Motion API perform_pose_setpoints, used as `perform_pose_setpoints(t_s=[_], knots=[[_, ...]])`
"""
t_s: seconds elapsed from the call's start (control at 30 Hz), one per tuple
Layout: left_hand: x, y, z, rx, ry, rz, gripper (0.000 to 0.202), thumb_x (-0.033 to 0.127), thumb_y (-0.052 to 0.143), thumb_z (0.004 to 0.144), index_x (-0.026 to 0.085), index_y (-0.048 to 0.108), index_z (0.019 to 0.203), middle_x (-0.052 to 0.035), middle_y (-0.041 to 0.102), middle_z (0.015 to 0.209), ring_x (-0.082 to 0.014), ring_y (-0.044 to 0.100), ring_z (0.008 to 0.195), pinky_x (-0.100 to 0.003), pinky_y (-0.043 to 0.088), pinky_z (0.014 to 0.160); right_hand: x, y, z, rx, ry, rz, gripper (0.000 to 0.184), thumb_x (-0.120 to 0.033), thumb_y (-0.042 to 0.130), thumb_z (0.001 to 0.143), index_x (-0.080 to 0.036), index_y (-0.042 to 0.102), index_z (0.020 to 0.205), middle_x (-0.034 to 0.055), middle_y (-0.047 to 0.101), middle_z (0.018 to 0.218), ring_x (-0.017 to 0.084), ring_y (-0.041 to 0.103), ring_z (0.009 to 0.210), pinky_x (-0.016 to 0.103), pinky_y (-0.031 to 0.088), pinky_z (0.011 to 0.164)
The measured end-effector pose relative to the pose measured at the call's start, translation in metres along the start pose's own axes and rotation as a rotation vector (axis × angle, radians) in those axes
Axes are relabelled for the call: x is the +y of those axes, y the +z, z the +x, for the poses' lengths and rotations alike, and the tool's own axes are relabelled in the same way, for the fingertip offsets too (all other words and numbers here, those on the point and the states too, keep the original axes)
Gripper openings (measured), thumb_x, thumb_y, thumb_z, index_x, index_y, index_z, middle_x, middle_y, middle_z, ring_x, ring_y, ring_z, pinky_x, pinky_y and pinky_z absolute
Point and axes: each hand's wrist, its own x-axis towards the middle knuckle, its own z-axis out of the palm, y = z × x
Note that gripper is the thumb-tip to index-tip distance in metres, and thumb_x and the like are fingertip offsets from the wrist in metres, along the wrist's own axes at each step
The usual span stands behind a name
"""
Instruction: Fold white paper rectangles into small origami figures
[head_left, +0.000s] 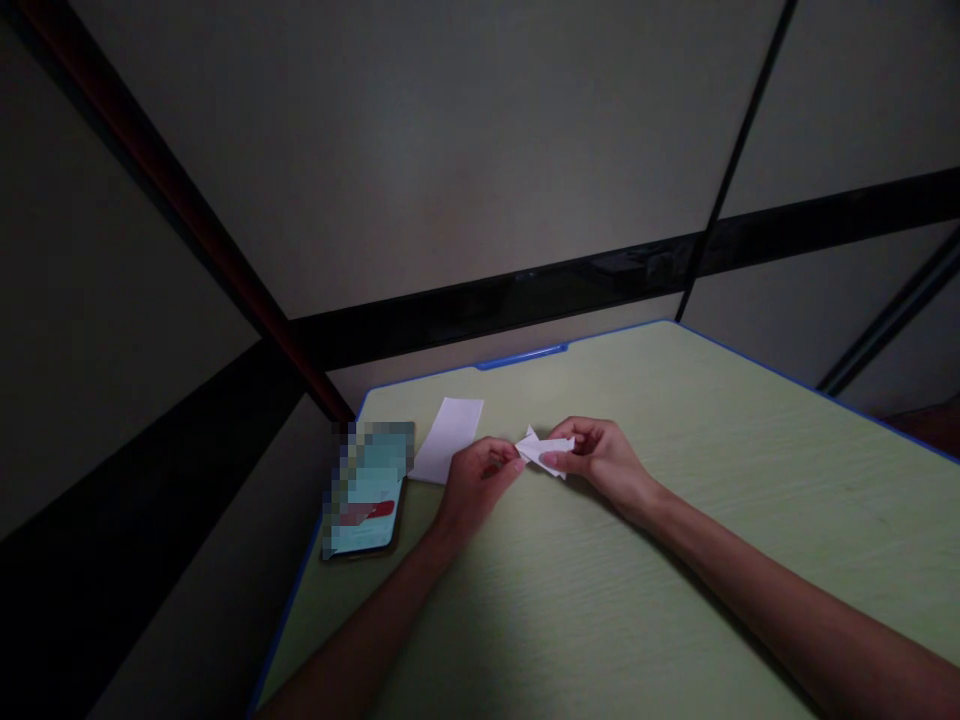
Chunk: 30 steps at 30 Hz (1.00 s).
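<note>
A small piece of folded white paper (534, 449), with pointed corners and layered flaps, is held between my two hands over the table. My left hand (480, 480) pinches its left tip between thumb and fingers. On the other side, my right hand (596, 455) grips the wider end, thumb on top and fingers behind. Parts of the folds are covered by my fingers. A flat sheet of white paper (448, 435) lies just beyond my left hand, which hides its lower right corner.
A phone (371, 500) with a lit screen, partly pixelated, lies at the table's left edge. The pale green table (735, 470) has a blue rim and a blue strip (523, 357) at its far edge. Panelled walls (465, 180) stand behind and to the left.
</note>
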Motion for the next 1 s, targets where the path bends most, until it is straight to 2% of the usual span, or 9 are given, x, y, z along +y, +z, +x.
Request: perform_pose_setpoints(t_s=[0.1, 0.3, 0.43, 0.53, 0.67, 0.8, 0.9, 1.0], knots=[[0.001, 0.000, 0.000, 0.018, -0.003, -0.033, 0.014, 0.020, 0.057, 0.060, 0.014, 0.055, 0.073, -0.0014, 0.056, 0.070, -0.0107, 0.052, 0.064, -0.021, 0.039, 0.060, 0.000, 0.000, 0.000, 0.048, 0.005, 0.085, 0.027, -0.018, 0.075, 0.038, -0.012, 0.054, 0.054, -0.0043, 0.054, 0.046, 0.004, 0.043, 0.041, 0.018, 0.029, 0.042], [0.003, 0.005, -0.003, -0.111, -0.067, -0.007, 0.012, 0.021, 0.059, 0.059, 0.013, 0.057, 0.068, -0.0026, 0.060, 0.067, -0.0122, 0.054, 0.061, -0.022, 0.040, 0.058, 0.008, 0.004, 0.002, -0.008, -0.013, 0.110, 0.024, -0.023, 0.074, 0.041, -0.013, 0.060, 0.058, -0.0036, 0.054, 0.047, 0.006, 0.047, 0.046, 0.020, 0.033, 0.047], [0.004, 0.010, -0.005, -0.046, -0.102, -0.044, 0.018, 0.022, 0.058, 0.060, 0.011, 0.058, 0.074, -0.0040, 0.062, 0.069, -0.0143, 0.056, 0.063, -0.024, 0.041, 0.059, 0.008, 0.007, -0.001, -0.047, -0.061, 0.048, 0.019, -0.029, 0.070, 0.050, -0.013, 0.063, 0.059, -0.0021, 0.054, 0.053, 0.006, 0.045, 0.050, 0.021, 0.033, 0.049], [0.007, 0.011, -0.005, 0.008, -0.121, -0.082, 0.014, 0.022, 0.056, 0.062, 0.011, 0.058, 0.071, -0.0032, 0.063, 0.066, -0.0142, 0.056, 0.062, -0.023, 0.040, 0.057, 0.005, 0.008, -0.003, -0.078, -0.129, -0.002, 0.017, -0.030, 0.067, 0.055, -0.014, 0.064, 0.054, -0.0019, 0.052, 0.058, 0.007, 0.044, 0.055, 0.021, 0.032, 0.051], [0.011, 0.011, -0.006, 0.047, -0.094, -0.132, 0.014, 0.024, 0.054, 0.064, 0.011, 0.058, 0.069, -0.0017, 0.063, 0.062, -0.0119, 0.055, 0.058, -0.021, 0.040, 0.055, 0.003, 0.009, -0.003, -0.116, -0.033, -0.009, 0.017, -0.028, 0.068, 0.054, -0.013, 0.063, 0.057, -0.0036, 0.050, 0.047, 0.005, 0.039, 0.045, 0.021, 0.030, 0.047], [0.009, 0.011, -0.004, 0.017, -0.074, -0.132, 0.016, 0.025, 0.054, 0.064, 0.011, 0.058, 0.071, -0.0024, 0.063, 0.064, -0.0102, 0.054, 0.053, -0.021, 0.041, 0.053, 0.004, 0.010, -0.001, -0.119, 0.035, 0.063, 0.019, -0.025, 0.070, 0.050, -0.012, 0.061, 0.061, -0.0033, 0.055, 0.047, 0.007, 0.048, 0.046, 0.021, 0.036, 0.051], [0.004, 0.011, -0.003, 0.015, -0.071, -0.092, 0.014, 0.022, 0.057, 0.062, 0.011, 0.057, 0.071, -0.0028, 0.063, 0.065, -0.0121, 0.056, 0.059, -0.022, 0.042, 0.057, 0.005, 0.010, -0.001, -0.109, 0.045, 0.087, 0.018, -0.020, 0.070, 0.049, -0.013, 0.058, 0.060, -0.0044, 0.055, 0.048, 0.006, 0.051, 0.048, 0.020, 0.039, 0.053], [-0.001, 0.010, -0.003, 0.024, -0.056, -0.061, 0.011, 0.019, 0.056, 0.062, 0.012, 0.056, 0.070, -0.0030, 0.063, 0.066, -0.0140, 0.057, 0.065, -0.023, 0.042, 0.060, 0.005, 0.009, -0.001, -0.152, 0.039, 0.067, 0.017, -0.016, 0.069, 0.050, -0.013, 0.055, 0.060, -0.0043, 0.056, 0.049, 0.006, 0.051, 0.047, 0.020, 0.040, 0.051]])
